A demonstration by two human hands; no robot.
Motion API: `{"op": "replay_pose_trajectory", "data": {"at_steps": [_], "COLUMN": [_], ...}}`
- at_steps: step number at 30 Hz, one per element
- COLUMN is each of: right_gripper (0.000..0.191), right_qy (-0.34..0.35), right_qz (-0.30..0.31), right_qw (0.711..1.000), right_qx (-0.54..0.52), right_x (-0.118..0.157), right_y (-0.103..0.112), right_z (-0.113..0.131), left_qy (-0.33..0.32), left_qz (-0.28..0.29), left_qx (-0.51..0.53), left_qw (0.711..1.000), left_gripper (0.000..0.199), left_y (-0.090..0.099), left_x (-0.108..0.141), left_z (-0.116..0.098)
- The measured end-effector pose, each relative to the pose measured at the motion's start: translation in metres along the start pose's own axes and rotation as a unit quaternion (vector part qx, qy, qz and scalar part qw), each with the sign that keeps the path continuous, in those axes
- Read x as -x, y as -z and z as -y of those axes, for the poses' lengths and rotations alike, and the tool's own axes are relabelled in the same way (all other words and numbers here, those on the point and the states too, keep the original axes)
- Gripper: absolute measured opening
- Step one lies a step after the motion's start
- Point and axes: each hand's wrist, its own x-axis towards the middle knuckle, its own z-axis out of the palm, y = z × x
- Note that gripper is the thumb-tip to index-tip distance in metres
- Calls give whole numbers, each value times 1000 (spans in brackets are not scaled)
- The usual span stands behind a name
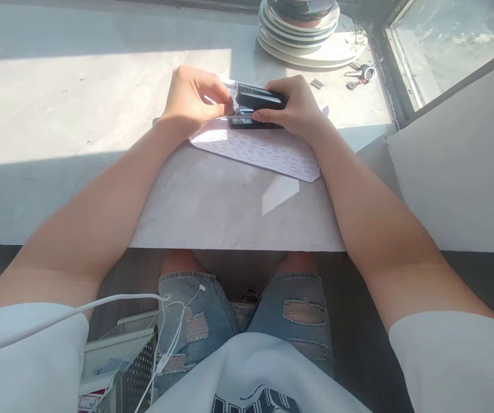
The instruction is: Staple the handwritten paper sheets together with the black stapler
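A black stapler (259, 97) lies sideways over white printed sheets (264, 150) on the pale table. Wrapped round its right end is my right hand (294, 106), the thumb on the lower part. My left hand (199, 97) is at the stapler's left end, thumb and fingertips pinched together by the edge of the paper. What lies between those fingertips is too small to tell. The printed sheets stick out below both hands, their lower edge slanting down to the right.
Stacked plates (302, 43) with a dark bowl on top stand at the back right. Keys (365, 73) and a small grey piece (316, 84) lie near the window frame. A white cable (100, 301) crosses my lap near a basket (137, 355) below the table (49, 115).
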Motion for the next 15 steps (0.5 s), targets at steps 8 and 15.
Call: {"op": "replay_pose_trajectory", "data": {"at_steps": [8, 15], "right_gripper": [60, 54], "right_qy": [-3, -1], "right_qz": [1, 0], "right_qw": [1000, 1000], "right_qx": [-1, -4], "right_x": [-1, 1], "right_y": [0, -1], "right_z": [-1, -2], "left_qy": [-35, 0], "left_qz": [-46, -39], "left_qx": [66, 25], "left_qw": [996, 999], "left_gripper": [17, 23], "left_y": [-4, 1], "left_x": [-4, -6], "left_z": [6, 10]}}
